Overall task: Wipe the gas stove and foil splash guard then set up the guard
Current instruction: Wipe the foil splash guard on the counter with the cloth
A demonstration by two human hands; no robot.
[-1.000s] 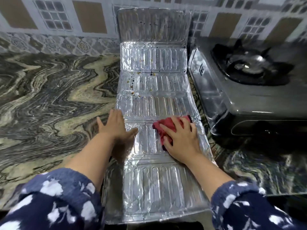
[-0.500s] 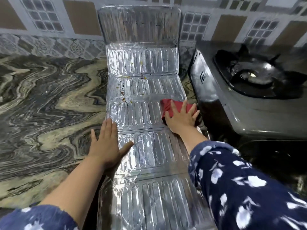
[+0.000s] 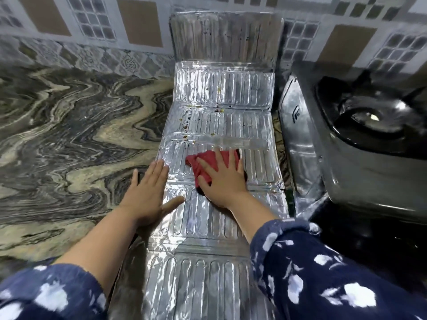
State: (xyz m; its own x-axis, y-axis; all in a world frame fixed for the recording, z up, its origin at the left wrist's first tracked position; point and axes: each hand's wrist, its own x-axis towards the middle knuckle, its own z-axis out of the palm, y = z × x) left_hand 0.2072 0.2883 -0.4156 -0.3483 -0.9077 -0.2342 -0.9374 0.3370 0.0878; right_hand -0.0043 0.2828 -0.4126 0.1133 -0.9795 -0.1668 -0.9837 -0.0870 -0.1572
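The ribbed foil splash guard (image 3: pixel 221 93) lies unfolded on the counter, its far panel leaning up against the tiled wall. Brown food specks dot its middle panels. My right hand (image 3: pixel 221 181) presses flat on a crumpled red cloth (image 3: pixel 205 161) on the guard's middle panel. Flat and spread, my left hand (image 3: pixel 147 192) rests on the guard's left edge, partly on the counter, holding nothing. The steel gas stove (image 3: pixel 351 158) stands to the right of the guard, its black burner (image 3: pixel 372 118) visible.
The swirled marble counter (image 3: pixel 69 146) stretches out to the left of the guard. A patterned tiled wall (image 3: pixel 92 31) runs along the back. The stove's left side stands close to the guard's right edge.
My right hand slid the red cloth from the guard's right edge leftward to the panel's middle. My left hand stayed on the left edge. The view shifted.
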